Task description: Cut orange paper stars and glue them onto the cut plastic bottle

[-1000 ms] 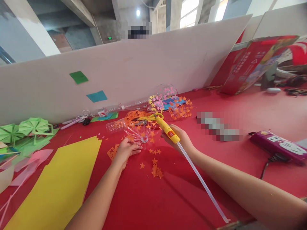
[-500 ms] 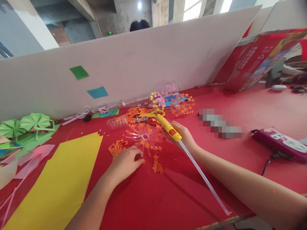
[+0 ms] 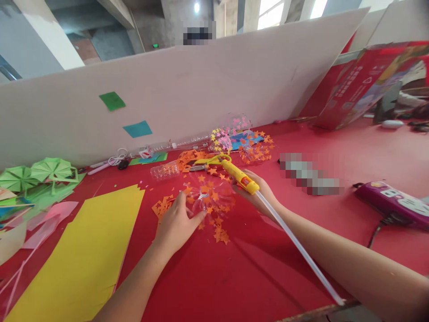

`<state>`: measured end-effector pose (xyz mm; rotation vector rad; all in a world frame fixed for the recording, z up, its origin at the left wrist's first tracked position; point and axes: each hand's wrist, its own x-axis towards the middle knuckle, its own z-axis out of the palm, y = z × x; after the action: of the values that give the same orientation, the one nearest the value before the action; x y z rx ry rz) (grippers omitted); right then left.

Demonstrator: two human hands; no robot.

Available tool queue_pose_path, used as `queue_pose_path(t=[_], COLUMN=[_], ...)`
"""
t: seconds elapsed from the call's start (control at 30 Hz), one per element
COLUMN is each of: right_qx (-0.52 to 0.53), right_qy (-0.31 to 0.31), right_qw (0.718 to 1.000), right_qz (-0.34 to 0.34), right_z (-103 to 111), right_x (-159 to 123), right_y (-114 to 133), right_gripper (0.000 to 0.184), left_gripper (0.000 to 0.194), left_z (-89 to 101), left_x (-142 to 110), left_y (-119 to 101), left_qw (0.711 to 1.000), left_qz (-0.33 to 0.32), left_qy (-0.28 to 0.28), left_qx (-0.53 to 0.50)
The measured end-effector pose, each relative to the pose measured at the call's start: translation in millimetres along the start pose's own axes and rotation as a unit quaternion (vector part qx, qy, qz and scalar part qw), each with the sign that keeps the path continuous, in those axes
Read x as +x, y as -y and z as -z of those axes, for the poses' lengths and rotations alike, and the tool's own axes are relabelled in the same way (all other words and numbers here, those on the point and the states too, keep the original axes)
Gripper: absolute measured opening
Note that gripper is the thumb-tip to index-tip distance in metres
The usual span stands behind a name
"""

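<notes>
My right hand (image 3: 256, 194) is closed round a yellow glue gun (image 3: 238, 175). A long translucent glue stick (image 3: 303, 248) runs out of its back toward the table edge. In front of me is a clear plastic flower cut in thin strips (image 3: 205, 196), dotted with orange paper stars. My left hand (image 3: 177, 219) grips its near left side, thumb and fingers curved about the strips; their exact contact is hard to see. Loose orange stars (image 3: 221, 235) lie just below the flower. Orange star scraps (image 3: 162, 208) sit partly behind my left hand.
Yellow-handled scissors (image 3: 209, 161) and a clear plastic container (image 3: 165, 171) lie beyond the flower. Yellow sheets (image 3: 100, 223) and green folded paper (image 3: 52, 169) are to the left. Finished-looking star flowers (image 3: 258, 150) stand by the white partition (image 3: 187, 94). A purple device (image 3: 392, 201) lies right.
My left hand has shifted up with its fingers spread wider, onto the flower's side. The flower has turned and tilted. My right hand and the glue gun have moved slightly right and down.
</notes>
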<state>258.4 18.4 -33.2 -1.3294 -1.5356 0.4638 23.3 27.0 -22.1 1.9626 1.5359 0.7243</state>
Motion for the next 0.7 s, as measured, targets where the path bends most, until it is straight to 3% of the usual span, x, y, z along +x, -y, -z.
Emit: queue_pose_path(t=[0.1, 0.2, 0.37, 0.57, 0.7], right_qx=[0.016, 0.039, 0.082, 0.102, 0.087], right_qy=[0.004, 0.020, 0.007, -0.020, -0.020], right_qw=[0.998, 0.995, 0.991, 0.990, 0.994], right_qz=[-0.053, -0.089, -0.103, -0.092, -0.057], right_z=[-0.1, -1.9, -2.5, 5.8, 7.0], right_x=[0.1, -0.3, 4.4, 7.8, 7.4], right_y=[-3.0, -1.1, 8.4, 18.0, 18.1], right_gripper=[0.009, 0.006, 0.009, 0.032, 0.025], left_gripper=[0.051, 0.026, 0.011, 0.007, 0.008], left_z=[-10.2, -17.3, -13.1, -7.4, -5.8], left_x=[5.3, 15.8, 39.7, 52.0, 50.3], left_y=[2.9, 2.8, -5.6, -6.7, -2.2], left_qw=[0.994, 0.974, 0.926, 0.899, 0.901], left_qz=[0.006, 0.026, 0.063, 0.123, 0.140], left_qy=[0.028, 0.044, 0.008, 0.004, 0.014], left_qx=[-0.105, -0.221, -0.373, -0.420, -0.411])
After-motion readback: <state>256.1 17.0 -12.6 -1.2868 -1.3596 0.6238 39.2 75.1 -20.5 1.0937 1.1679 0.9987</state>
